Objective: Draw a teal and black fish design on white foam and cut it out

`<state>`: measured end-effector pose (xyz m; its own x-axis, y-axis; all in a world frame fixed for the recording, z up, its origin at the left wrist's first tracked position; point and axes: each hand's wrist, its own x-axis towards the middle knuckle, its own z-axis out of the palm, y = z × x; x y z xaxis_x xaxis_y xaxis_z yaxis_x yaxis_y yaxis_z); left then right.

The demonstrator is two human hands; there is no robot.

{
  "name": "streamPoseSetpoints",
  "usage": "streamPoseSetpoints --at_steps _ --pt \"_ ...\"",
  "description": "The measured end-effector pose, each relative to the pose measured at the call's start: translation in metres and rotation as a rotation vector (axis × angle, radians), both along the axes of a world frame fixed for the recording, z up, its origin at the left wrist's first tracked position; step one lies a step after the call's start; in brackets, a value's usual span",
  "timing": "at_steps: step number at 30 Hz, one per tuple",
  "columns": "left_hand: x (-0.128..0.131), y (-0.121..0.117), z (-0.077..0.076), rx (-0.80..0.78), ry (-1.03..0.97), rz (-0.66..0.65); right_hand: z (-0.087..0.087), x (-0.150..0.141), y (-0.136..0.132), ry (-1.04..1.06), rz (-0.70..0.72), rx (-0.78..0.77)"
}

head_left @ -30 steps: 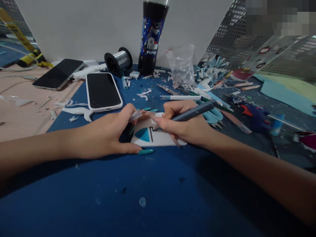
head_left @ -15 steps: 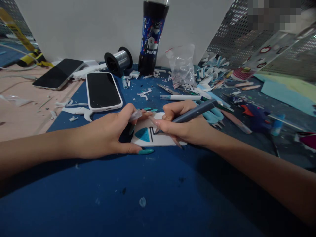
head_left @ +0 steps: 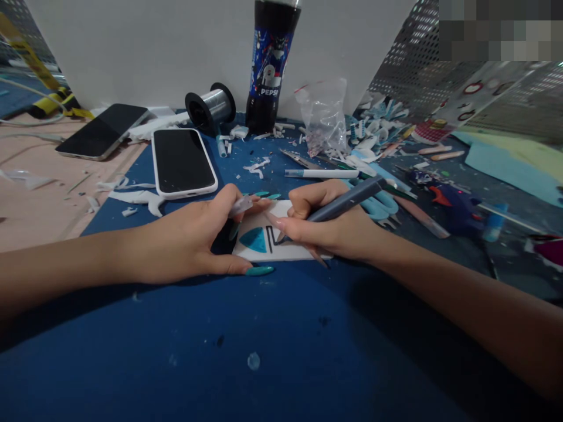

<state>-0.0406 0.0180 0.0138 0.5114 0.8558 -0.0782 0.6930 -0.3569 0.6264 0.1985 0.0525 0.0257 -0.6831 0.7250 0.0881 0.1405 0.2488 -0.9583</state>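
A white foam-like board [head_left: 290, 251] lies flat on the blue mat, with a teal fan-shaped patch [head_left: 254, 240] and a dark angular outline [head_left: 270, 239] on it. My left hand [head_left: 193, 237] grips the board's left part, fingers along the far edge and teal-nailed thumb by the near edge. A small translucent piece [head_left: 241, 205], perhaps a cap, juts from its curled index finger. In my right hand [head_left: 334, 220] a thick dark grey pen [head_left: 347, 200] is pinched, its tip down at the board beside the outline. My right fingers hide part of the board.
Behind the hands are a white-framed phone [head_left: 185, 161], a wire spool [head_left: 211, 108], a Pepsi bottle [head_left: 269, 70] and a clear plastic bag [head_left: 325, 117]. Another phone [head_left: 103, 132] lies left. Foam scraps [head_left: 382, 117], a white pen [head_left: 323, 174] and blue-handled scissors [head_left: 380, 202] clutter the right.
The pen tip has shifted slightly, and the dark line beside it looks a little longer. Both hands keep nearly the same place and grip.
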Motion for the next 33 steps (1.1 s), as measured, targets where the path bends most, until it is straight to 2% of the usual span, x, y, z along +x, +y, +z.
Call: streamPoseSetpoints --at_steps 8,14,20,27,33 --pt "-0.003 0.004 -0.003 0.014 0.025 -0.044 0.001 -0.001 0.000 -0.008 0.014 -0.048" --pt "0.001 0.001 0.004 -0.020 0.039 -0.006 0.002 0.000 -0.002 0.005 0.034 -0.122" --pt "0.005 0.001 0.010 -0.050 0.064 0.003 0.002 0.001 -0.001 0.003 0.058 -0.060" --pt "0.004 -0.003 0.009 -0.046 0.051 0.024 0.003 0.000 -0.001 0.000 0.061 -0.088" --pt "0.008 -0.009 0.017 -0.037 0.066 0.049 0.002 0.001 -0.001 -0.018 0.063 -0.091"
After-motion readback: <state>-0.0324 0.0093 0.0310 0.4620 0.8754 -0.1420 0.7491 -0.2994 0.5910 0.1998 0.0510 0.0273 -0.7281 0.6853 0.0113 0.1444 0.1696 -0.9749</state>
